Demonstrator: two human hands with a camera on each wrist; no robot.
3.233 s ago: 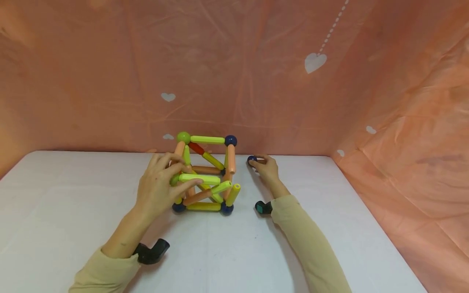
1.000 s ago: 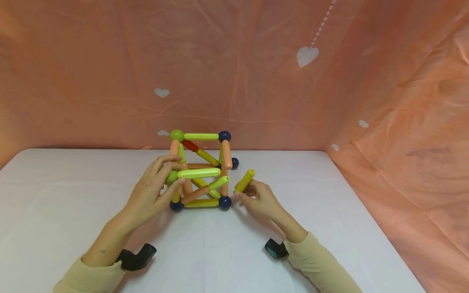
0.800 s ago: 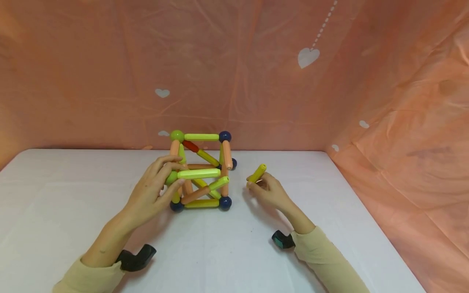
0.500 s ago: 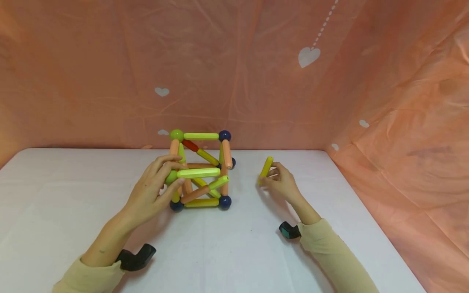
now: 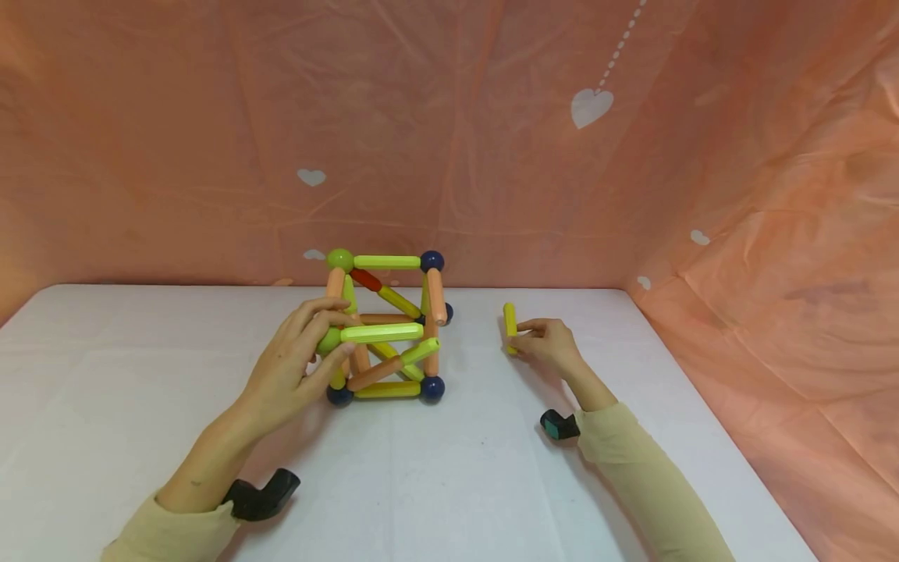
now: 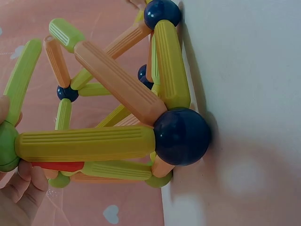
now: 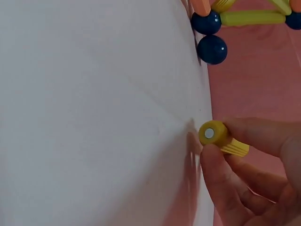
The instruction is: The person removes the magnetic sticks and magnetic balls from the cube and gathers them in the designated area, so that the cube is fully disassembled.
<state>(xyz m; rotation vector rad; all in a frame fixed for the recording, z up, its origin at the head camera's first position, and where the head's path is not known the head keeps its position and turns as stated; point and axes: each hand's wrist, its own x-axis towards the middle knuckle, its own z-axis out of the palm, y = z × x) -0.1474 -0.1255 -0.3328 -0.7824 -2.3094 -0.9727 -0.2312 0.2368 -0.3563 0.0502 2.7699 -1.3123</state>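
Observation:
A frame of magnetic rods and balls stands on the white table (image 5: 449,484). My left hand (image 5: 291,367) pinches the green ball (image 5: 328,340) at its upper front left corner. From that ball a light green rod (image 5: 382,333) reaches right, its far end free. Off to the right of the frame, my right hand (image 5: 551,346) pinches a yellow magnetic rod (image 5: 510,328) between thumb and fingers, close over the table. In the right wrist view this yellow rod (image 7: 215,133) shows its round magnet tip. Front bottom corners are dark blue balls (image 6: 182,136).
Behind the frame's back right corner sits a dark blue ball (image 7: 212,49), beside a corner ball. An orange rod (image 5: 436,297) hangs from the top right ball with its lower end free. A pinkish cloth (image 5: 449,140) with white hearts rises behind the table.
My right hand left a blue ball by the frame's back corner, took the yellow rod off the front right corner ball, and carried it right. My left hand keeps its hold.

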